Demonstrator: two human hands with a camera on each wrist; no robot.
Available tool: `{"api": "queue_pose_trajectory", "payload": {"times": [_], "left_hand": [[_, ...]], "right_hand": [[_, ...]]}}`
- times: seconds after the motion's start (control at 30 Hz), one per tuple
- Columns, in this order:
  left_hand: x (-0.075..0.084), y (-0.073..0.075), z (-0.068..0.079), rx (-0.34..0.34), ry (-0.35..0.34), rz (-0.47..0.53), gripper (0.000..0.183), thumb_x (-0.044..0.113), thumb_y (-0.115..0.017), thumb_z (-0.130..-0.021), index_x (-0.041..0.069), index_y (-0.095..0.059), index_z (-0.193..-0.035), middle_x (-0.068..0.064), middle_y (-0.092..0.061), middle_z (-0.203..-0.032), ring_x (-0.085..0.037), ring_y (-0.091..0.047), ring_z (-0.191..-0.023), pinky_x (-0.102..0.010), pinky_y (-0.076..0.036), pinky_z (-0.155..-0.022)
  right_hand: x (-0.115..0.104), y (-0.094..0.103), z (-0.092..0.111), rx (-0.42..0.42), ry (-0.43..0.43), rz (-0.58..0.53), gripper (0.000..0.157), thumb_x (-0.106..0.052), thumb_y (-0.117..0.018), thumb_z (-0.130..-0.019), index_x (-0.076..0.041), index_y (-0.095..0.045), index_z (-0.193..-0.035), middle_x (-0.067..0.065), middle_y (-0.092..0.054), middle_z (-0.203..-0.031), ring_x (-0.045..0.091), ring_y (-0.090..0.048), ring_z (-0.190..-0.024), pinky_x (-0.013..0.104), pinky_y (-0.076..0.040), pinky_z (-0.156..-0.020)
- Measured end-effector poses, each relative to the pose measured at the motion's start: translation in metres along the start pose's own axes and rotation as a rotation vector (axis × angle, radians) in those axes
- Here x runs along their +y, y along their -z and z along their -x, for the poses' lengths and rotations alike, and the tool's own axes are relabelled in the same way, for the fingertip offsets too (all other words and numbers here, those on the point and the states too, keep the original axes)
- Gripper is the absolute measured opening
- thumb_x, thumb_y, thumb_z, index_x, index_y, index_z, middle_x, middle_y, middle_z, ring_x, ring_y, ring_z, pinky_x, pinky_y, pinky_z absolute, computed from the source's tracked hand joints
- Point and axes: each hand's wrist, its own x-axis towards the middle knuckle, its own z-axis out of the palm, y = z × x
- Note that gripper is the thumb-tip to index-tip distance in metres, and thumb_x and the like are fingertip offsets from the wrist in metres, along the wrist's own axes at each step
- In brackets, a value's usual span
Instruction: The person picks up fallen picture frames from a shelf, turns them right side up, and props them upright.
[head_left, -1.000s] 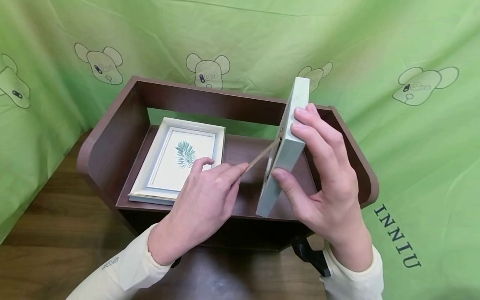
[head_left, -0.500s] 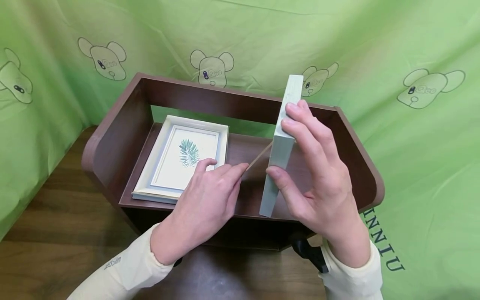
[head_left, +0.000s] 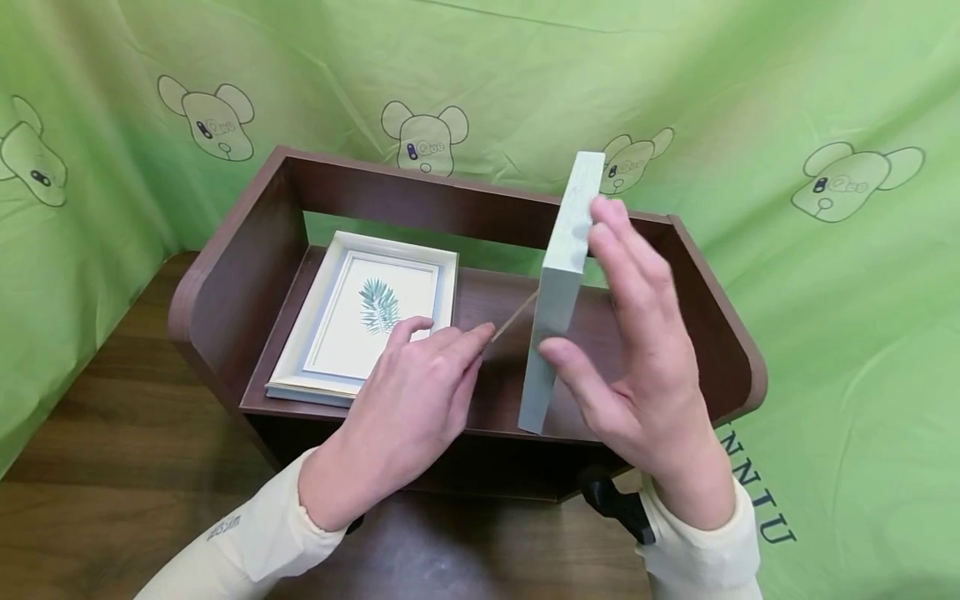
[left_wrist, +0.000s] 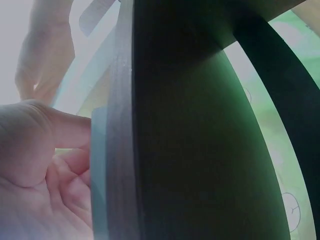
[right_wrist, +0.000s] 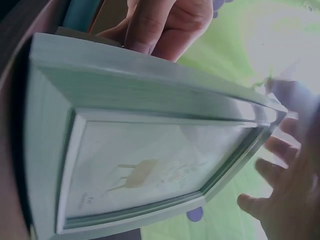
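A pale green picture frame (head_left: 557, 304) stands on edge on the brown shelf (head_left: 491, 287), leaning slightly. From its back juts a thin tan stand (head_left: 514, 317), whose outer end my left hand (head_left: 412, 387) pinches. My right hand (head_left: 651, 358) is spread beside the frame's right side, fingers extended. In the right wrist view its fingertips (right_wrist: 270, 170) are apart from the frame, whose front shows a faint brown-and-green picture. A second, white picture frame (head_left: 322, 333) with a green leaf print lies flat, partly under my left hand in the head view.
The shelf has raised side panels (head_left: 232, 258) and a back rail (head_left: 427, 196). Behind it hangs a green cloth (head_left: 525, 75) printed with bear faces. Wooden floor (head_left: 90, 450) shows at the lower left. A black object (head_left: 618, 504) sits near the right cuff.
The green frame has turned so that its back faces away from the head camera. My right fingers and thumb have lifted off its edge. The left hand has kept its pinch on the stand.
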Motion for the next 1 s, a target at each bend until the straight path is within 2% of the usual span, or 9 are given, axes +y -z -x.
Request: {"api": "queue_pose_trajectory", "payload": {"times": [0.1,0.2,0.3,0.33,0.4,0.5,0.73,0.87,1.0], "left_hand": [[0.003,0.006,0.006,0.085,-0.004,0.011,0.036,0.000,-0.064,-0.088,0.001,-0.064,-0.124,-0.005,-0.071,-0.101,-0.015,-0.067,-0.091,-0.047,-0.039,-0.100],[0.013,0.011,0.011,0.292,-0.067,0.067,0.034,0.000,-0.061,-0.088,-0.001,-0.065,-0.122,-0.010,-0.069,-0.108,-0.021,-0.066,-0.096,-0.046,-0.042,-0.095],[0.026,0.009,0.016,0.517,-0.226,0.100,0.032,0.001,-0.057,-0.087,-0.005,-0.067,-0.117,-0.017,-0.067,-0.113,-0.029,-0.066,-0.099,-0.043,-0.048,-0.086],[0.031,0.005,0.018,0.568,-0.282,0.099,0.032,0.002,-0.056,-0.086,-0.007,-0.067,-0.115,-0.020,-0.066,-0.113,-0.031,-0.066,-0.100,-0.043,-0.050,-0.084],[0.038,-0.003,0.023,0.613,-0.375,0.067,0.035,0.005,-0.055,-0.085,-0.010,-0.066,-0.114,-0.025,-0.064,-0.116,-0.034,-0.065,-0.103,-0.043,-0.051,-0.082],[0.047,-0.016,0.033,0.567,-0.405,0.037,0.040,0.010,-0.053,-0.084,-0.012,-0.064,-0.116,-0.028,-0.061,-0.123,-0.036,-0.063,-0.111,-0.046,-0.051,-0.085],[0.054,-0.028,0.047,0.365,-0.278,0.041,0.044,0.016,-0.049,-0.089,-0.010,-0.060,-0.123,-0.026,-0.054,-0.135,-0.031,-0.058,-0.121,-0.049,-0.049,-0.092],[0.054,-0.029,0.049,0.343,-0.268,0.024,0.044,0.017,-0.046,-0.092,-0.010,-0.060,-0.123,-0.028,-0.053,-0.135,-0.031,-0.059,-0.120,-0.048,-0.049,-0.093],[0.054,-0.030,0.049,0.351,-0.262,0.026,0.044,0.018,-0.046,-0.093,-0.011,-0.060,-0.123,-0.029,-0.052,-0.136,-0.032,-0.061,-0.117,-0.048,-0.050,-0.091]], "right_hand": [[0.006,0.005,0.007,0.114,-0.108,-0.105,0.061,-0.029,-0.064,-0.095,0.012,-0.044,-0.136,0.027,-0.044,-0.141,0.043,-0.036,-0.136,0.059,-0.021,-0.112],[0.013,0.010,0.015,0.193,-0.331,-0.193,0.052,-0.020,-0.054,-0.101,0.011,-0.040,-0.140,0.023,-0.043,-0.144,0.037,-0.036,-0.138,0.051,-0.025,-0.114],[0.024,0.013,0.023,0.165,-0.647,-0.240,0.048,-0.016,-0.042,-0.104,0.004,-0.035,-0.147,0.019,-0.041,-0.147,0.032,-0.035,-0.139,0.045,-0.027,-0.114],[0.029,0.013,0.026,0.137,-0.749,-0.251,0.048,-0.016,-0.039,-0.105,0.002,-0.032,-0.149,0.019,-0.039,-0.148,0.031,-0.034,-0.140,0.043,-0.026,-0.114],[0.039,0.013,0.032,0.081,-0.927,-0.282,0.052,-0.022,-0.035,-0.106,0.001,-0.026,-0.152,0.020,-0.035,-0.151,0.029,-0.031,-0.142,0.044,-0.022,-0.116],[0.049,0.013,0.042,-0.004,-1.062,-0.276,0.058,-0.029,-0.033,-0.106,0.001,-0.021,-0.154,0.021,-0.032,-0.153,0.028,-0.030,-0.143,0.046,-0.020,-0.116],[0.057,0.010,0.053,-0.141,-1.040,-0.233,0.054,-0.032,-0.031,-0.107,0.002,-0.036,-0.149,0.020,-0.050,-0.140,0.024,-0.049,-0.127,0.036,-0.032,-0.110],[0.055,0.011,0.054,-0.170,-1.048,-0.232,0.054,-0.031,-0.031,-0.107,0.005,-0.038,-0.147,0.019,-0.049,-0.141,0.025,-0.046,-0.131,0.042,-0.027,-0.114],[0.050,0.016,0.055,-0.163,-1.052,-0.201,0.051,-0.030,-0.032,-0.108,0.002,-0.041,-0.146,0.015,-0.051,-0.140,0.020,-0.048,-0.129,0.039,-0.028,-0.113]]}}
